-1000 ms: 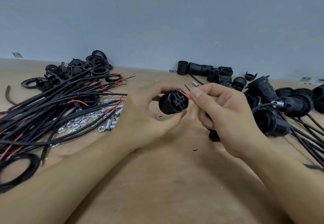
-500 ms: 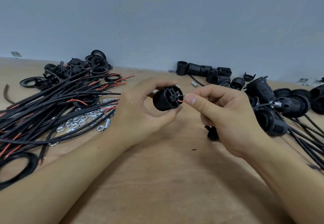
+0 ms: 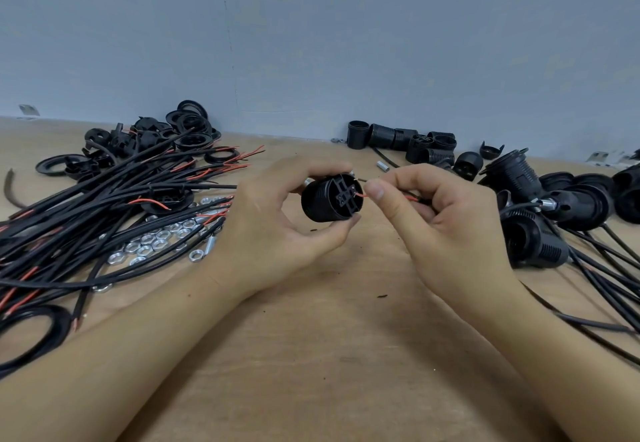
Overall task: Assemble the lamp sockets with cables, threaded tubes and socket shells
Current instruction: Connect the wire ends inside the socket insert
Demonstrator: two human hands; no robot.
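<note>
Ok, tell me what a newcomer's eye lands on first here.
First, mid-frame above the wooden table: the left hand grips a black lamp socket while the right hand pinches a red wire at its terminal end. Next, the sprawl of black cables on the left, and the assembled sockets on the right.

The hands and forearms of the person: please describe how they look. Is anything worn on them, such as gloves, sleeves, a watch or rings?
The left hand and the right hand are bare, without gloves. Both forearms are uncovered as far as the picture's lower edge, so no sleeves show. No watch, bracelet or ring is visible. The nails that show are short and unpainted.
</note>
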